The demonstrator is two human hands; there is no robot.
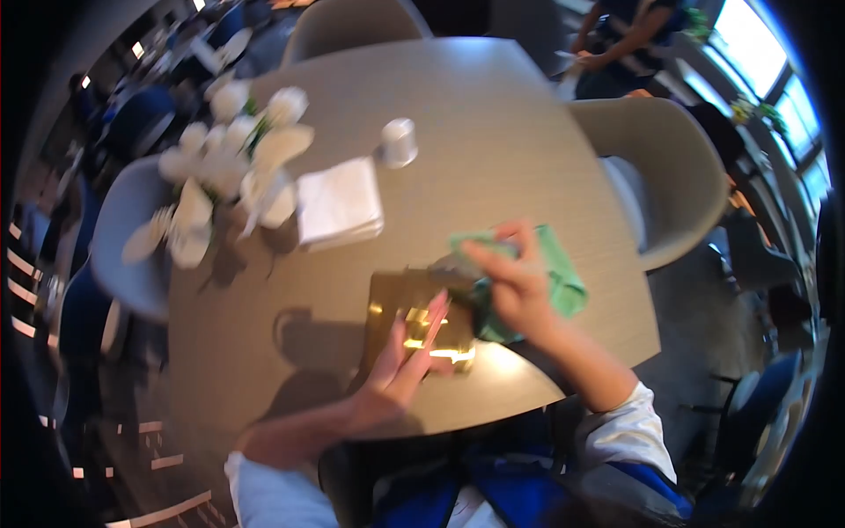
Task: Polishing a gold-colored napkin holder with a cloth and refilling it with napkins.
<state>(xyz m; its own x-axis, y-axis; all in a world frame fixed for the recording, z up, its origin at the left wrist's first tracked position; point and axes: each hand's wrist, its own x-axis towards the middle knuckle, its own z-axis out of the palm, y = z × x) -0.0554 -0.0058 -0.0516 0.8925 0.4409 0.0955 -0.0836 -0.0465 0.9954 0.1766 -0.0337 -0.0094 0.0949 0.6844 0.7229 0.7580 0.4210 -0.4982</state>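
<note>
A shiny gold-coloured metallic holder [384, 300] is in front of me at the near side of the table. My left hand [406, 356] grips it, with the thumb and fingers on its reflective surface. Bright glints and motion blur hide its exact shape. To the right, my right hand [518, 284] is bent around a green cleaning cloth [561, 274], held close to the holder's right side. Part of the cloth sticks out past the fingertips, and a fold hangs below the palm. A greyish blurred patch lies between the cloth and the holder; I cannot tell what it is.
On the table [475, 132] lie a stack of white napkins [340, 201] and a small white cylindrical container [400, 142]. White artificial-looking flowers [228, 158] spread over the left side. Shell chairs [660, 165] surround the table. Another person [624, 46] stands at the far right.
</note>
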